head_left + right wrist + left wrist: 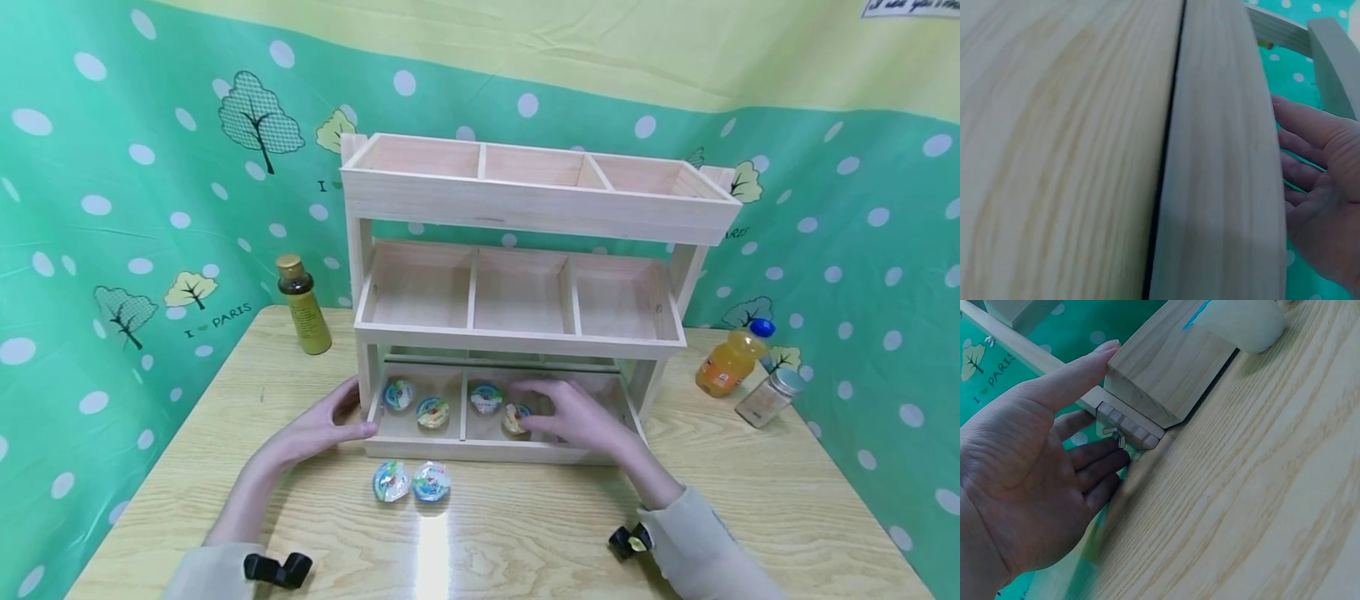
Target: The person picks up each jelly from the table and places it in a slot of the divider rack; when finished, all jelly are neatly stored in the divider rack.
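In the head view, a wooden three-tier rack (517,333) stands on the table. My right hand (573,412) reaches into the bottom tier's middle compartment, thumb touching a jelly cup (514,419); the index finger lies beyond it with a gap. Another jelly cup (486,398) sits just left of there. Two jelly cups (432,412) lie in the left compartment. In front of the rack are two more jelly cups (431,482) on the table. At the tray's left end, my left hand (1041,462) touches the board with its thumb, fingers loosely extended beside a wing nut (1117,435).
A green-labelled bottle (306,308) stands left of the rack. To the right are an orange drink bottle (731,360) and a small lidded jar (768,398). The upper tiers' dividers and front boards overhang the bottom tray. A polka-dot cloth (112,250) hangs behind.
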Motion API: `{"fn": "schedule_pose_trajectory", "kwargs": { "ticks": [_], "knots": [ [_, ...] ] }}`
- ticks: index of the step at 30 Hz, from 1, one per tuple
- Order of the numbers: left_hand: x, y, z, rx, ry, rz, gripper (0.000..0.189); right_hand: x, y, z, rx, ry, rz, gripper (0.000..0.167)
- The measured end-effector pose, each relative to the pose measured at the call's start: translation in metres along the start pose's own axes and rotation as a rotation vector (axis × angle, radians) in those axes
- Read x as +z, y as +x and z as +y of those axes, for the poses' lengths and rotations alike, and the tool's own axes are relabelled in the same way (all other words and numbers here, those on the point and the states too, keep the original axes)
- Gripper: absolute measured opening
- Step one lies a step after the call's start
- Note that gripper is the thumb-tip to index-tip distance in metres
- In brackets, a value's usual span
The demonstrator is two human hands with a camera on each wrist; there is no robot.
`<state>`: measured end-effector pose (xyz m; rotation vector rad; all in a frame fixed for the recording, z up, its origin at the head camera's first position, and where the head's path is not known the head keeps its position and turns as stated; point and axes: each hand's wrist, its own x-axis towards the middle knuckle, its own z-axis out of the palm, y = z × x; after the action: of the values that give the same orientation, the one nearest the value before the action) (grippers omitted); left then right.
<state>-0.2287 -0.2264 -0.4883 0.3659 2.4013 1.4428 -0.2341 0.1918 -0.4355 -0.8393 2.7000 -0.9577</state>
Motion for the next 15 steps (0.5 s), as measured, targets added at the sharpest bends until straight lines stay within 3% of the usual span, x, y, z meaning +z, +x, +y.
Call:
{"fn": "schedule_pose_trajectory", "kwargs": {
  "ticks": [6,15],
  "knots": [
    [-0.001,0.000,-0.001,0.008,0.000,-0.004,0.099,0.000,-0.002,-0.013,-0.031,0.097,0.077,0.050],
    [-0.001,0.000,0.000,0.030,-0.002,-0.008,0.099,0.007,0.005,-0.034,-0.102,0.210,0.117,0.051]
  ]
}}
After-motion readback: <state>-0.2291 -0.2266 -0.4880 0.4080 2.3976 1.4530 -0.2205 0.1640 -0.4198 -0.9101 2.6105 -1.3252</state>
